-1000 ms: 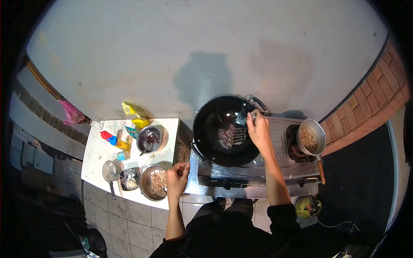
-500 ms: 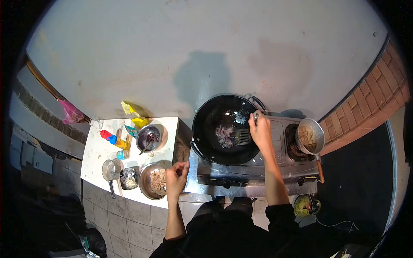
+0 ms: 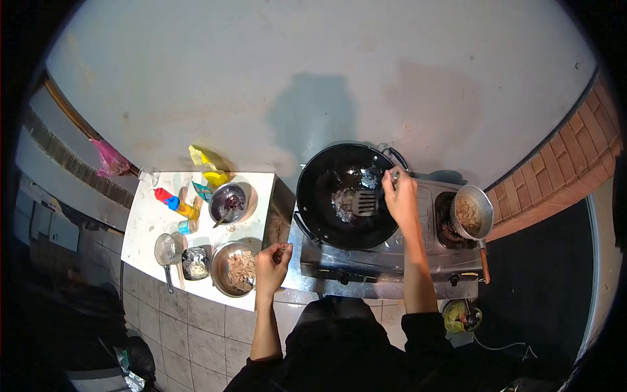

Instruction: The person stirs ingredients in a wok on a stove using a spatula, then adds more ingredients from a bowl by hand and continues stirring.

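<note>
My right hand [image 3: 402,201] grips a slotted metal spatula [image 3: 364,203]; hasty flicks could throw chopped purplish pieces [image 3: 341,209] from the round black wok [image 3: 316,219]. My left hand [image 3: 270,271]: curled, contents unclear.

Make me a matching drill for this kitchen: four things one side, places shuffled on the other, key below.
Things
1. Wok
2. Spatula
3. Pot with wooden handle
4. Pink bag

Places
A. Gripped by the right hand
B. Hanging at far left
C. Left side of the stove
D. Right side of the stove

Pairs: 1-C, 2-A, 3-D, 4-B
</note>
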Demonstrator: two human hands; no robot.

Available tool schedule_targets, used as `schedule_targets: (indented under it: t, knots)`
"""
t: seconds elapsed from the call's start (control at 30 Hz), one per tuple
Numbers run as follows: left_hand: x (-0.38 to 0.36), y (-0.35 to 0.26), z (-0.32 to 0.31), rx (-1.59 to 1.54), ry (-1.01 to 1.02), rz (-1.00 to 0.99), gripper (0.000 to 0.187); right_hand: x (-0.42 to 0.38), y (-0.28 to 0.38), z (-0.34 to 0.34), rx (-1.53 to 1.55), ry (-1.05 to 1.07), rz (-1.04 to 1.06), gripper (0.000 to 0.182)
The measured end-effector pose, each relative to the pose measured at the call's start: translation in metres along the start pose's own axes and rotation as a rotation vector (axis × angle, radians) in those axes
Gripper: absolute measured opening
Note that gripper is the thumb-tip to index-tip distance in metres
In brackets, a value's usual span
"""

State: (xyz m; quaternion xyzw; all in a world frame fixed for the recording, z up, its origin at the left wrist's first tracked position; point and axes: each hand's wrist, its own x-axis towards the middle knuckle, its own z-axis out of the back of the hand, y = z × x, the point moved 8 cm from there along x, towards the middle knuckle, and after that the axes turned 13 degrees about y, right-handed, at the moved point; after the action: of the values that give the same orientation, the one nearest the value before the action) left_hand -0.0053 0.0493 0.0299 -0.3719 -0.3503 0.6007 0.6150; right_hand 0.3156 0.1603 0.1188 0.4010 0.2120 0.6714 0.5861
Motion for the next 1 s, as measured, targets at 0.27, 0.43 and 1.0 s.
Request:
schedule_targets:
  t: [0.27,0.43,1.0]
  knots:
    - [-0.006,-0.003,-0.005,-0.022,-0.045,0.066,0.025,0.006,-0.028,-0.011,0.090,0.041,-0.026,0.019]
    - [-0.010,-0.006,-0.012,0.015,-0.103,0.072,0.026,0.003,-0.024,0.014,0.017,0.070,-0.007,0.020]
    - [-0.006,0.005,-0.028,-0.018,-0.149,0.104,0.028,0.018,-0.025,-0.008,0.175,0.076,0.077,0.023]
